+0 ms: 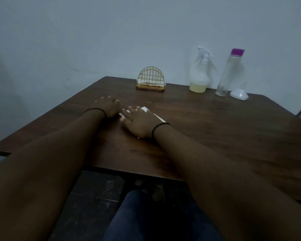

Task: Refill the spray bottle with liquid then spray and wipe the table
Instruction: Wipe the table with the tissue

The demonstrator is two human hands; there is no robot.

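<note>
Mid-frame, the right hand [139,121] presses a tissue [157,117] flat, fingers spread, to wipe the table [215,129]; the left hand [109,106] rests beside it, loosely curled and empty.

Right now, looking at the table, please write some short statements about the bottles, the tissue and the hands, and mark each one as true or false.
1. The spray bottle holds yellowish liquid only near its bottom. True.
2. The clear bottle has no cap. False: a purple cap closes it.
3. The right hand lies flat on a white tissue on the table. True.
4. The left hand grips the spray bottle. False: it rests on the table, far from the bottle.
5. The white funnel sits in the neck of the spray bottle. False: it lies on the table, right of the clear bottle.
6. The wire napkin holder stands near the table's far edge. True.
</note>
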